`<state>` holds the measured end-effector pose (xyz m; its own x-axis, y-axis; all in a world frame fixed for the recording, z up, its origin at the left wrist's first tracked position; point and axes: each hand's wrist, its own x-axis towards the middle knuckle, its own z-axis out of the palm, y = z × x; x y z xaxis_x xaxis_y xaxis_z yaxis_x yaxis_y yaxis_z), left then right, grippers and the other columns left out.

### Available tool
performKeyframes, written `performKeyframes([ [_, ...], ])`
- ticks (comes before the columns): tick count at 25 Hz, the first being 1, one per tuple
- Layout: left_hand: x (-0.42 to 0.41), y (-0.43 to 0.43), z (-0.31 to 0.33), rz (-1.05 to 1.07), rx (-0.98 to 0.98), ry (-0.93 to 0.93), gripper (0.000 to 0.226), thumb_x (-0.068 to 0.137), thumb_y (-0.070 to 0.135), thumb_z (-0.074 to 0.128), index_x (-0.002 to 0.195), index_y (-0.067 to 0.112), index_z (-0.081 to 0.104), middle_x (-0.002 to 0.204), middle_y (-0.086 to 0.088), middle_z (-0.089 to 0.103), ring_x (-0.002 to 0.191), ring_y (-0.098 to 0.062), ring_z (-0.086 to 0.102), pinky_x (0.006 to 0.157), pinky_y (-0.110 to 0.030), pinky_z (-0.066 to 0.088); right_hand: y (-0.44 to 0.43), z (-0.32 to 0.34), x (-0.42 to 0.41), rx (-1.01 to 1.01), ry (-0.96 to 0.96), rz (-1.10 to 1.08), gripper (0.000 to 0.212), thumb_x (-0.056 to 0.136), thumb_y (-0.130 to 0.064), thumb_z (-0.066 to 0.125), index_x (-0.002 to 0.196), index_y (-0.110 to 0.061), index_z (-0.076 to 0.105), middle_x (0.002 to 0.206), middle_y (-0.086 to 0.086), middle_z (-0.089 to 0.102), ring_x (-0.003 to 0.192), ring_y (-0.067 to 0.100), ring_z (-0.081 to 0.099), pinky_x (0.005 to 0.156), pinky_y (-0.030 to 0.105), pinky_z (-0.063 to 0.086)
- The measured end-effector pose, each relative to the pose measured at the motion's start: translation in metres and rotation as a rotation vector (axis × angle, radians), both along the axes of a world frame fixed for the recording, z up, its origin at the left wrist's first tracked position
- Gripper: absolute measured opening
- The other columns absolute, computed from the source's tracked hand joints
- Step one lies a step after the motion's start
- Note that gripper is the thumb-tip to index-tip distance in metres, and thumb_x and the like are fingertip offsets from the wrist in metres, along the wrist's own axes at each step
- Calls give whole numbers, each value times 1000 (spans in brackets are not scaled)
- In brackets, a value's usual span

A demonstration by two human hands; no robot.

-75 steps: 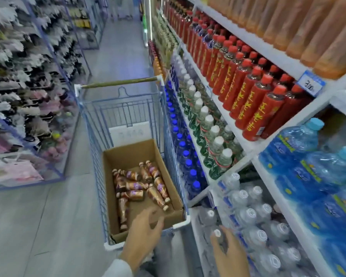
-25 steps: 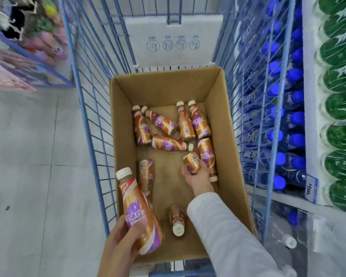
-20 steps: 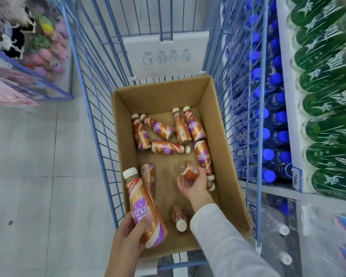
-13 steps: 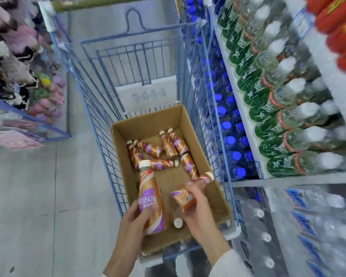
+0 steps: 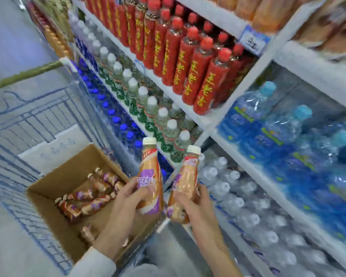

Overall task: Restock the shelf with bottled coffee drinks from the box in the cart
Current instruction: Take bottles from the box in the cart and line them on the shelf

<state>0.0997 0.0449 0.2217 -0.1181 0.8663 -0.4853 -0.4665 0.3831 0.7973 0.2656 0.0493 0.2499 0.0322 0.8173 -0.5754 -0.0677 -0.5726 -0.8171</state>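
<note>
Head view: L hand (image 5: 126, 198) is wrapped round one coffee bottle (image 5: 149, 176), R hand (image 5: 196, 208) round a second bottle (image 5: 185, 182). Both bottles upright, caps up, side by side, held over near corner of box (image 5: 54, 182) in cart (image 5: 28, 120), in front of shelf (image 5: 206, 118). Spare bottles (image 5: 88, 196) lie flat in box. Step, my read: pick done, carrying to shelf, nothing placed yet. Next: find coffee slot (can't tell where, not visible), set both upright w/o knocking neighbours.

Left grip (image 5: 126, 204): fingers curled round the lower half of the left coffee bottle (image 5: 149, 172), held upright. Right grip (image 5: 197, 208): wrapped round the lower half of the right coffee bottle (image 5: 186, 176), top leaning right. Grips side by side, near centre. Left wrist in a white sleeve (image 5: 92, 264); right forearm (image 5: 218, 246) bare.
</note>
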Motion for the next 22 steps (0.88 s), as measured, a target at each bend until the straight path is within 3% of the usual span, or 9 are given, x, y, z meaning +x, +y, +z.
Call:
performKeyframes([
  [2, 45, 5, 16, -115, 49, -39, 31, 59, 24, 78, 89, 17, 79, 88, -13, 73, 81, -26, 65, 85, -44, 49, -10, 15, 43, 63, -3, -81, 38, 82, -19, 79, 114, -24, 60, 100, 5, 74, 72, 13, 73, 60, 28, 58],
  [4, 96, 7, 37, -213, 114, -47, 22, 59, 13, 76, 80, 17, 80, 76, -9, 70, 67, -21, 64, 68, -29, 54, -26, 35, 92, 134, -27, -134, 44, 73, -26, 81, 112, -28, 62, 93, -3, 76, 77, 13, 74, 63, 28, 58],
  [7, 175, 2, 67, -332, 179, -44, 31, 46, 24, 78, 76, 17, 80, 71, -7, 69, 56, -16, 64, 53, -25, 53, -57, 61, 170, 234, -69, -231, 30, 83, -16, 79, 105, -29, 63, 80, -10, 74, 72, 8, 71, 58, 20, 54],
  [9, 230, -10, 82, -399, 222, -48, 43, 43, 29, 77, 83, 13, 80, 74, -9, 73, 60, -17, 68, 53, -26, 55, -83, 78, 226, 294, -120, -263, 25, 84, -20, 77, 99, -35, 65, 88, -3, 74, 84, 21, 72, 75, 33, 59],
  [11, 280, -25, 97, -475, 255, -38, 57, 45, 31, 78, 97, 10, 77, 84, -11, 75, 69, -20, 72, 57, -29, 57, -107, 97, 274, 338, -129, -324, 26, 83, -20, 78, 97, -37, 65, 90, 0, 73, 83, 25, 72, 77, 42, 60],
  [16, 391, -42, 135, -637, 387, -18, 36, 43, 34, 76, 76, 21, 81, 73, -3, 72, 60, -15, 67, 60, -29, 55, -154, 139, 381, 433, -197, -478, 24, 80, -25, 79, 96, -36, 65, 89, -1, 73, 84, 25, 71, 80, 43, 59],
  [19, 449, -33, 171, -729, 508, -36, 31, 46, 33, 75, 74, 20, 80, 69, -1, 70, 57, -12, 64, 56, -24, 54, -161, 170, 431, 497, -267, -554, 29, 79, -29, 78, 104, -33, 63, 89, -6, 73, 83, 20, 72, 73, 34, 60],
  [22, 496, -11, 210, -792, 615, 5, 33, 51, 37, 76, 79, 19, 79, 73, 0, 71, 62, -13, 66, 64, -30, 54, -150, 204, 470, 600, -337, -644, 32, 80, -32, 78, 107, -33, 61, 92, -6, 73, 83, 18, 74, 72, 36, 58],
])
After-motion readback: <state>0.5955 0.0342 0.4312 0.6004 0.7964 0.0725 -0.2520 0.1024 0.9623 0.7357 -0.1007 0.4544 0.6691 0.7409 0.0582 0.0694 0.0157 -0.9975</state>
